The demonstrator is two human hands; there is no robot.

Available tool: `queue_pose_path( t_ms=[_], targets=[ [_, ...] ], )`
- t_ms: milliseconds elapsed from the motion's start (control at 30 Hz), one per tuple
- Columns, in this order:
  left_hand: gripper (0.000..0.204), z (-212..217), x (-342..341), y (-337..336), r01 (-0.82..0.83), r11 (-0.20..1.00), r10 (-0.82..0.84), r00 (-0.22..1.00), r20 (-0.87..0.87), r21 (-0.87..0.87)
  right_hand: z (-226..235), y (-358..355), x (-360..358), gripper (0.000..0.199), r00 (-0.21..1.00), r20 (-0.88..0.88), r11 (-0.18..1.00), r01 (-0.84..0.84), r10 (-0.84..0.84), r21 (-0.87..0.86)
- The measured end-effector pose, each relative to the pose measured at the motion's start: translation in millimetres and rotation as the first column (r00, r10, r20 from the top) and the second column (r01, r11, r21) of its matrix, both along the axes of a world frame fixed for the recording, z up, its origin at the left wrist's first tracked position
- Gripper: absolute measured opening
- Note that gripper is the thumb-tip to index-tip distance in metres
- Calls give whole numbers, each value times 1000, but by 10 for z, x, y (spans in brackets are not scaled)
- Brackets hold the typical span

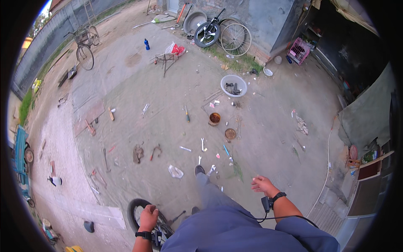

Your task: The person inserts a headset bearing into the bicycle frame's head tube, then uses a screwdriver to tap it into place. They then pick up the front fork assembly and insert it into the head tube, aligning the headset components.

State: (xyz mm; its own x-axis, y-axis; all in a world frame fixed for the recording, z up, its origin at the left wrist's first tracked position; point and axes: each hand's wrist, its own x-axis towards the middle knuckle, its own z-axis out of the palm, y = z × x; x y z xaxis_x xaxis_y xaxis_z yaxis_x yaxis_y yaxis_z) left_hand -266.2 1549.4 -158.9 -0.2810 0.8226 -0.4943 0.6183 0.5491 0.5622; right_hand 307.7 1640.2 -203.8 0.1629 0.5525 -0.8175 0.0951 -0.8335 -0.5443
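Note:
My left hand [148, 217] is in front of a black-tyred wheel [135, 210] at the lower left, its fingers curled in and nothing seen in them. Whether it touches the tyre cannot be told. My right hand [262, 185] hangs in the air on the right, fingers loosely apart and holding nothing. A strap and a small black device [265, 204] with a cable sit on that wrist. Around my forward shoe [199, 169] lie an open-ended spanner [200, 160], a larger adjustable spanner [211, 170], a blue-handled tool [227, 150] and a clear plastic bag [175, 171].
Farther out are a screwdriver [187, 114], a rusty tin [214, 119], a hammer [90, 127] and a pale basin [234, 79] with dark parts in it. Wheels [235, 39] lean by the far wall. A bicycle [85, 56] stands far left; a hose [329, 151] runs along the right.

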Motion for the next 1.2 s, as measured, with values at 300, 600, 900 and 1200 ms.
queue_pose_path(
  t_ms=[300, 600, 900, 1200],
  targets=[
    [32, -113, -384, 1857, -118, 990, 122, 991, 53, -82, -219, 2678, -261, 40, 996, -61, 996, 68, -64, 61],
    [38, -766, -1232, 3758, 43, 985, -31, 997, 73, -165, -179, 5219, -789, 36, 986, -152, 981, 100, -74, 166],
    [35, -456, -1383, 7586, 164, 976, -155, 986, 66, -145, -5, 6543, -676, 37, 942, -55, 936, 335, -331, 109],
    [33, -251, -746, 10678, 237, 966, -243, 969, 49, 99, -178, 8247, -70, 41, 906, -12, 905, 423, -423, 51]
  ],
)
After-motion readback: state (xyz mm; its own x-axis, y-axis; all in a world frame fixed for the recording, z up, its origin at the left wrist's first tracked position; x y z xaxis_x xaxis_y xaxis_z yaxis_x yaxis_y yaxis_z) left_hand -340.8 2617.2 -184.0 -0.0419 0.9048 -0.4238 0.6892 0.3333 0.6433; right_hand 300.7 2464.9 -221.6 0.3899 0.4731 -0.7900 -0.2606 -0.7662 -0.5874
